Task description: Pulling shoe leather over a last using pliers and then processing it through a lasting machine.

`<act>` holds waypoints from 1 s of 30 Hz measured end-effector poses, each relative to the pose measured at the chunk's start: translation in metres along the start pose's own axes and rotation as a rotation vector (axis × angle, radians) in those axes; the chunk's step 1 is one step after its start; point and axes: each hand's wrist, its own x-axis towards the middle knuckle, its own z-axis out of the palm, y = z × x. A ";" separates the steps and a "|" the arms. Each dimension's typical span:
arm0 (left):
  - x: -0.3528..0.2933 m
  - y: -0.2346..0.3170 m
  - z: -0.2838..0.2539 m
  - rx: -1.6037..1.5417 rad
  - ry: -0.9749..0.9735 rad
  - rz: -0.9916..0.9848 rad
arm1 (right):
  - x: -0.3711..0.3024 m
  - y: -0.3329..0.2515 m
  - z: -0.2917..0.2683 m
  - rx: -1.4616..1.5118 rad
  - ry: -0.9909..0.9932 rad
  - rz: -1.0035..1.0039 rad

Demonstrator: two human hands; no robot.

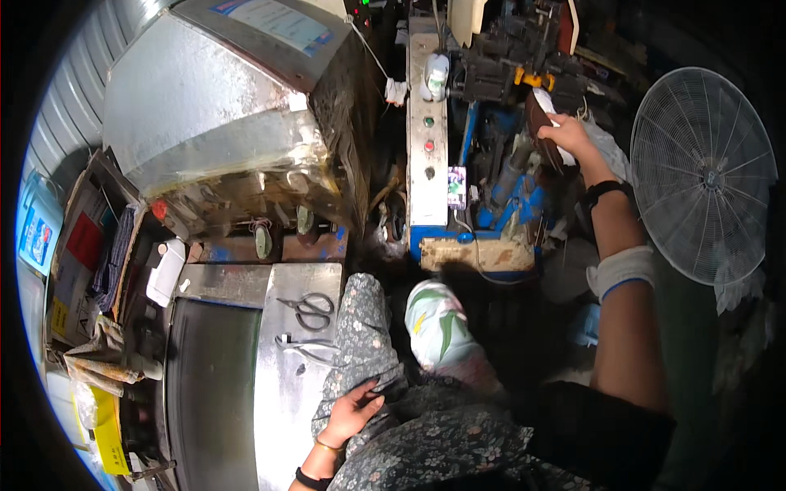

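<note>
Out ahead on the right, my right hand is closed on a brown curved piece with a white inner side, beside the dark machine. The far end of that piece is partly hidden among the machine parts. My left hand rests on my lap over the dark floral cloth, thumb and fingers loosely bent and apart, with nothing visible in it. To its upper left, black-handled scissors and a pair of pliers lie on a bare metal plate.
A conveyor belt runs beside the plate, below a large metal hood. A white control panel with buttons carries a bottle; a lit phone is beside it. A round fan stands right, an open carton left.
</note>
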 end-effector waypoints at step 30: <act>0.025 -0.009 0.006 -0.201 0.038 -0.058 | 0.013 -0.014 0.046 -0.338 0.214 0.046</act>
